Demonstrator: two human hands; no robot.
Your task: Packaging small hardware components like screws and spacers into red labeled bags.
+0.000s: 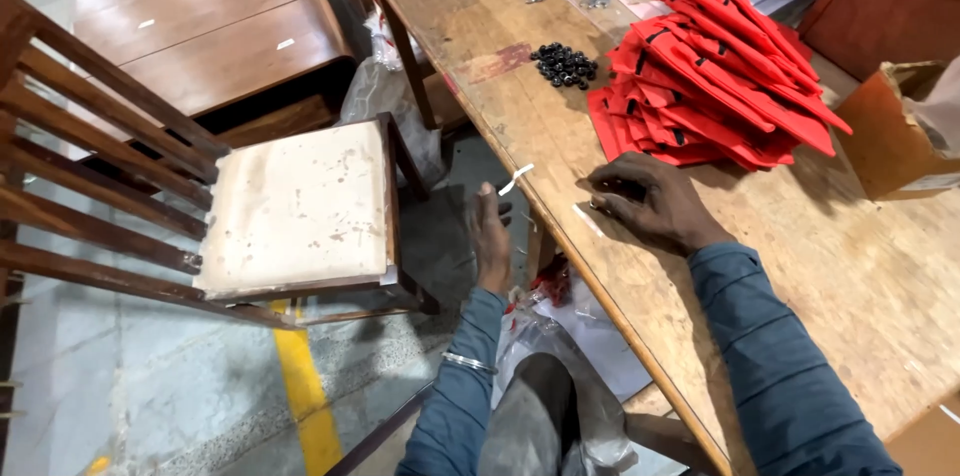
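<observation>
Hands apart: left hand (490,236) pinches a white strip (516,179); right hand (650,204) presses the counter (800,266), red stack (715,71) at one o'clock; grip should stay firm.

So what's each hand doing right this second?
Left hand: pinching a small white strip beside the table edge.
Right hand: resting on the wooden table, fingers curled; contents unclear.

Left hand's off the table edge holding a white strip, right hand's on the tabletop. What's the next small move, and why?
Probably bring the left hand with its small white strip back over the table toward the right hand. The strip hangs beyond the table edge, while the right hand rests beside another white strip.
</observation>
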